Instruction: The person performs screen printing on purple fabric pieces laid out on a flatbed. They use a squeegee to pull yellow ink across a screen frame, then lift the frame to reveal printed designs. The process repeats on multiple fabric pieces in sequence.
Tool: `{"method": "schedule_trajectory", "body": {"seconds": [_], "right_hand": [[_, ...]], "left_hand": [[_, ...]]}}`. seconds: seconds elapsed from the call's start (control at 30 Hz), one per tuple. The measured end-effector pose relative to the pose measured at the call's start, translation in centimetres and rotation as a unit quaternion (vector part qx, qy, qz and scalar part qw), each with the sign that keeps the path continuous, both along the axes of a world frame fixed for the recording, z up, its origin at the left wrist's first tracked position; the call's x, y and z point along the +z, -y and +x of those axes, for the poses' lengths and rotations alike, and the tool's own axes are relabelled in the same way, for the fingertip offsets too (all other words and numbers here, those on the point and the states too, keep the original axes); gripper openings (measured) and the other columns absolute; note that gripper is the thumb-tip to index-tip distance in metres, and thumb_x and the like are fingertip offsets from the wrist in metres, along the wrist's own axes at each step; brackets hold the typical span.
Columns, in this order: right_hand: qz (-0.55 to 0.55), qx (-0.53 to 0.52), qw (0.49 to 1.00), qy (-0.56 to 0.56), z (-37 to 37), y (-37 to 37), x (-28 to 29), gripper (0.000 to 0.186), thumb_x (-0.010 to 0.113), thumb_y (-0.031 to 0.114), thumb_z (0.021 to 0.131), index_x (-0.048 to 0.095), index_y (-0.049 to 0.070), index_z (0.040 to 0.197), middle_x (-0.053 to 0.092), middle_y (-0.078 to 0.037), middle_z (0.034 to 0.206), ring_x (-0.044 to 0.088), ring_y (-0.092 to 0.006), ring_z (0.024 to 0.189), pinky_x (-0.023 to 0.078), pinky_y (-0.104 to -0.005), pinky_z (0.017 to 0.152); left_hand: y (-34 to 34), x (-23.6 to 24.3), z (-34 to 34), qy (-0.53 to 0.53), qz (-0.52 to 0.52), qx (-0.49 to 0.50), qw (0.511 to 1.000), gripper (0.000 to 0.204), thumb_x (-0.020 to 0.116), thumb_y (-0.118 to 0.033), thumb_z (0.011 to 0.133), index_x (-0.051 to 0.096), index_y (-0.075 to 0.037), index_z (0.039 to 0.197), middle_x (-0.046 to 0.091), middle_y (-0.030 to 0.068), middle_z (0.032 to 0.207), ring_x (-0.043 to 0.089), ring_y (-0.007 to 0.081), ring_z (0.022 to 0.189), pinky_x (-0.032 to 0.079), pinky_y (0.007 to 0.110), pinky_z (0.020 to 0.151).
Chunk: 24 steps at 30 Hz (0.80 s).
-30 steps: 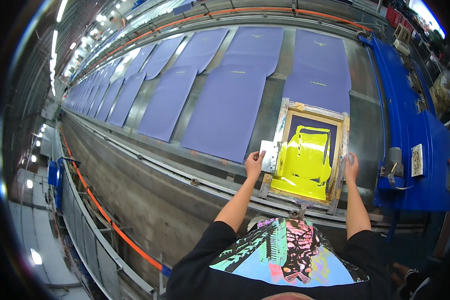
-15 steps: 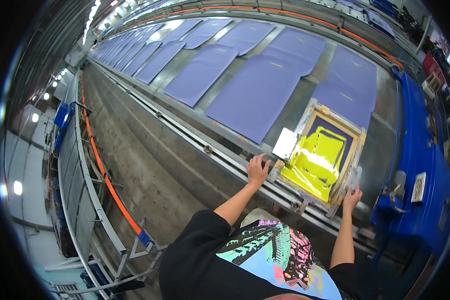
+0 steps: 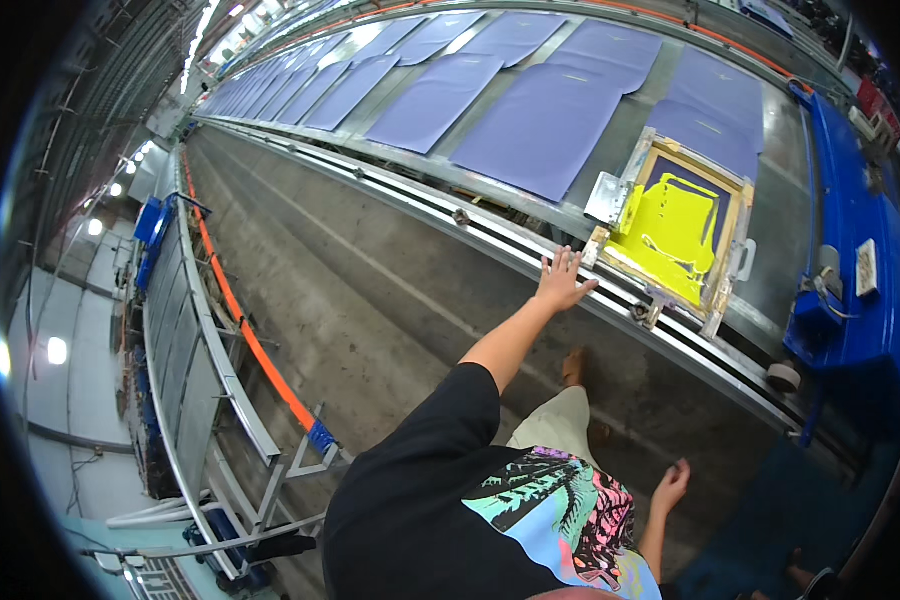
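A wooden-edged printing screen (image 3: pixel 748 215) lies on the long table over a purple fabric piece, with bright yellow ink (image 3: pixel 670 225) spread across its mesh. My left hand (image 3: pixel 564 284) reaches toward its near left corner, fingers spread, just over the metal rail (image 3: pixel 510 238); whether it touches the rail I cannot tell. My right hand (image 3: pixel 672 484) hangs low beside my body, away from the table. Its fingers are loose and apart, holding nothing. A pale handle (image 3: pixel 743 260) stands on the screen's right side, and a metal plate (image 3: pixel 607 197) sticks out at its left.
Purple fabric pieces (image 3: pixel 540 130) lie in rows down the table. A blue machine housing (image 3: pixel 865 290) stands at the table's right end. Along the left, another table edged in orange (image 3: pixel 255 345) borders the concrete aisle (image 3: pixel 370 290). A roll (image 3: pixel 783 377) sits near the rail.
My right hand has come off the screen's right side and dropped beside my body. The left hand's fingers have spread near the rail. The table appears higher and farther right in view.
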State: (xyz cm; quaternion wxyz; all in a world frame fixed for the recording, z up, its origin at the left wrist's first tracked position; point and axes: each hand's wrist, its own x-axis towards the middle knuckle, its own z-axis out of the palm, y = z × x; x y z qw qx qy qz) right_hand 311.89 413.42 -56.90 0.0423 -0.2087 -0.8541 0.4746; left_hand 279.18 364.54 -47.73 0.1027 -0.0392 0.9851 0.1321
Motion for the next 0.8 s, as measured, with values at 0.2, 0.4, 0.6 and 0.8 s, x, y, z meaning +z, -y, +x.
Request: {"method": "schedule_trajectory", "body": {"seconds": [0.2,0.4,0.6,0.8], "right_hand": [[0.012,0.253,0.874,0.415,11.3,-4.2,3.3,0.032,0.060,0.022,0.094,0.068,0.001,0.115,0.069,-0.026,0.116,0.066,-0.0409,0.110,0.053,-0.0483,0.095],[-0.032,-0.218,0.975,0.024,16.9,-2.2,9.9,0.028,0.065,0.021,0.100,0.067,0.004,0.122,0.073,-0.009,0.091,0.067,-0.0187,0.083,0.055,-0.0352,0.079],[0.059,-0.446,0.893,0.013,20.7,4.8,21.3,0.023,0.062,0.011,0.101,0.070,0.005,0.122,0.072,-0.007,0.092,0.065,-0.0127,0.080,0.052,-0.0304,0.074],[0.332,-0.625,0.691,-0.144,25.3,2.2,31.3,0.012,0.058,0.009,0.104,0.069,0.003,0.102,0.073,-0.010,0.102,0.068,-0.0150,0.092,0.054,-0.0319,0.086]], "left_hand": [[-3.5,4.8,2.6,0.003,0.023,0.059,0.998,0.091,0.066,-0.065,0.087,0.046,-0.003,0.150,0.065,0.0231,0.133,0.066,0.0400,0.117,0.052,0.050,0.099],[2.2,-9.7,-5.3,-0.057,-0.426,-0.145,0.891,0.127,0.044,-0.092,0.080,0.030,0.010,0.155,0.028,0.0290,0.163,0.029,0.0448,0.151,0.033,0.054,0.120],[-9.9,-15.3,-13.5,-0.108,-0.306,-0.174,0.930,0.106,0.052,-0.082,0.086,0.025,-0.014,0.163,0.028,0.0226,0.165,0.027,0.0414,0.153,0.039,0.065,0.109],[-14.3,-15.3,-13.3,-0.270,-0.587,-0.543,0.537,0.102,0.052,-0.077,0.091,0.010,-0.023,0.166,0.021,0.0167,0.170,0.027,0.0399,0.154,0.034,0.069,0.110]]}}
